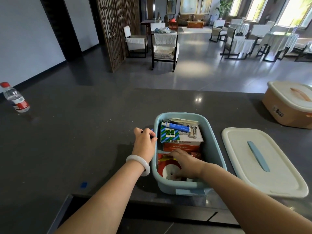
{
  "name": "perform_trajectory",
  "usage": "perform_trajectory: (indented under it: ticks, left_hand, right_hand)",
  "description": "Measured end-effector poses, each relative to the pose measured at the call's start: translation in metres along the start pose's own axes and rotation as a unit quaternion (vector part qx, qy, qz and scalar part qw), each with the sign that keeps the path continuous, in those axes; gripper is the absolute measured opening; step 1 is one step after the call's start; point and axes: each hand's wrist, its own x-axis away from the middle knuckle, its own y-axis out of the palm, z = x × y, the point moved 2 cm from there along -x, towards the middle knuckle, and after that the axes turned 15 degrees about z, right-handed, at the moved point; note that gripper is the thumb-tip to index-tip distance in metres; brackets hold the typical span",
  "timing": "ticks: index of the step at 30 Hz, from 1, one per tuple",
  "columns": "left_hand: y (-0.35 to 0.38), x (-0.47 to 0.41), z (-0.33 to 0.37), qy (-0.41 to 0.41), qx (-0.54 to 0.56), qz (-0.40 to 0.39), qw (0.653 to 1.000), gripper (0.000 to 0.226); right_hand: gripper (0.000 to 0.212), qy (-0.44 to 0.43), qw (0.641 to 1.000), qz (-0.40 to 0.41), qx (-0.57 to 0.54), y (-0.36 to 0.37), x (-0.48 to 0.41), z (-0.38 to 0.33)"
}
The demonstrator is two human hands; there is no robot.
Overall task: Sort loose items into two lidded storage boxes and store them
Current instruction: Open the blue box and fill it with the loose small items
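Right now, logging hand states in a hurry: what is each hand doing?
Left hand: curled round a small dark object beside the blue box.
Right hand: inside the box, on a red packet; grip cannot be told.

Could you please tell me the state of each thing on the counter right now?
Blue box: open, filled.
Lid: off, flat beside it.
Beige box: lidded.
Bottle: upright, capped.
Left hand: grips small dark item.
Right hand: inside blue box, resting on red packet.
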Motion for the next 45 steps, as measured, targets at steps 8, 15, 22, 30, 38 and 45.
perform_trajectory:
  ticks: [8, 15, 22, 30, 38, 45]
  left_hand:
    - [-0.005, -0.003, 0.003, 0.015, 0.023, -0.008, 1.000, 0.011]
    - [-0.025, -0.011, 0.012, 0.061, 0.041, 0.046, 0.996, 0.007]
    - [-0.035, -0.017, 0.046, 0.112, 0.096, 0.023, 0.989, 0.004]
    - [-0.002, 0.005, 0.084, 0.122, 0.170, -0.115, 0.971, 0.014]
    - [0.048, 0.033, 0.080, 0.000, 0.220, -0.285, 0.933, 0.016]
    - [0.066, 0.038, 0.061, -0.125, 0.242, -0.401, 0.875, 0.021]
  right_hand:
    - [0.032, -0.001, 0.927, 0.367, 0.081, -0.065, 0.017, 0.019]
    - [0.068, 0.244, 0.924, 0.295, -0.009, -0.072, 0.020, 0.080]
    - [0.058, 0.241, 0.924, 0.290, -0.066, -0.065, 0.017, 0.079]
    - [0.062, 0.256, 0.915, 0.278, -0.142, -0.062, 0.015, 0.085]
    - [0.055, 0.250, 0.912, 0.290, -0.146, -0.061, 0.017, 0.083]
    - [0.051, 0.251, 0.910, 0.291, -0.153, -0.058, 0.016, 0.086]
